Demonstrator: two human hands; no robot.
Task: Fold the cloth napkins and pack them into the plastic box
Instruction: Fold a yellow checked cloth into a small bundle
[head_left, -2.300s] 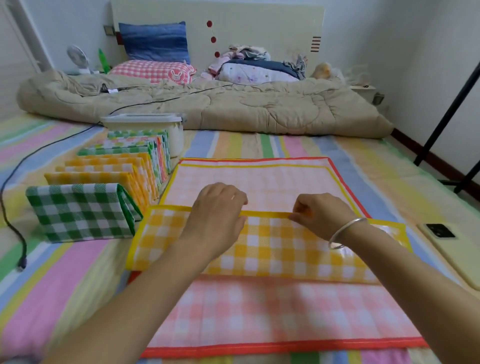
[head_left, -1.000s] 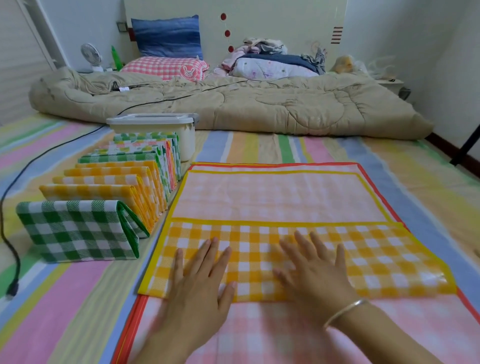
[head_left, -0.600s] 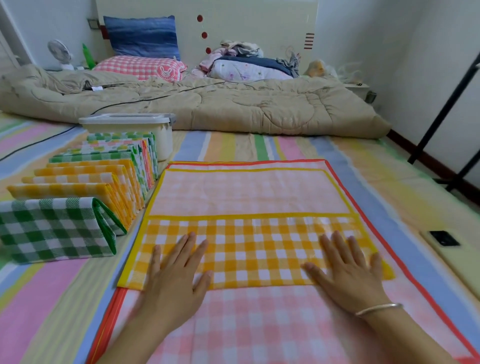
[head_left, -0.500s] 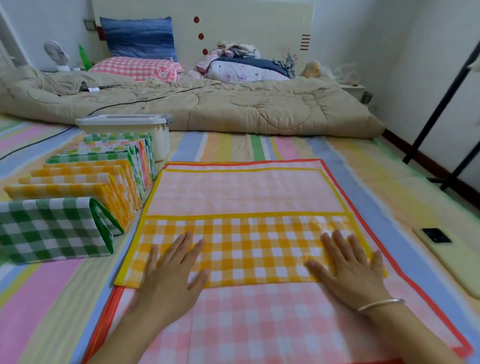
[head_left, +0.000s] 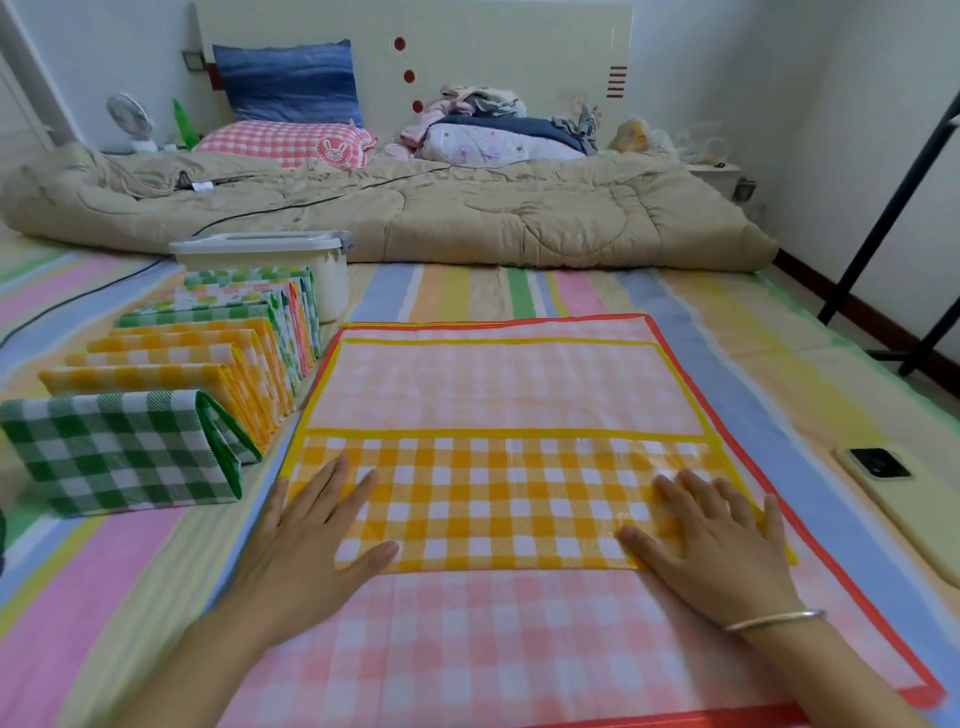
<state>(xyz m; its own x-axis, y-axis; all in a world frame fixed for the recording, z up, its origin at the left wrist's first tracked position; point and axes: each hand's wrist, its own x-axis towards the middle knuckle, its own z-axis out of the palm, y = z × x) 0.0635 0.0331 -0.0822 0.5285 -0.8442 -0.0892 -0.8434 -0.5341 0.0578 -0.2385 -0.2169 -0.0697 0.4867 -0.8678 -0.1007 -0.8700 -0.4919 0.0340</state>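
Observation:
A yellow checked napkin (head_left: 498, 499) lies in front of me with its near part folded over itself. It sits on a larger pink checked napkin (head_left: 467, 639) with a red border. My left hand (head_left: 306, 545) presses flat on the fold's left end, fingers straight. My right hand (head_left: 711, 540) presses flat on the fold's right end, a silver bangle on its wrist. A white plastic box (head_left: 270, 265) with its lid on stands at the back left. Several folded napkins (head_left: 197, 358) stand in a row before it, a green checked one (head_left: 124, 452) nearest.
A phone (head_left: 904, 499) lies face down on the striped sheet (head_left: 519, 291) to the right. A beige quilt (head_left: 415, 213) stretches across the back, with pillows and clothes behind it. A black cable (head_left: 67, 306) runs at the left. Black rack legs (head_left: 893, 208) stand at the right.
My hands let go of the napkin's edge after folding it, pressed flat on the fold, and slid apart toward its left and right ends.

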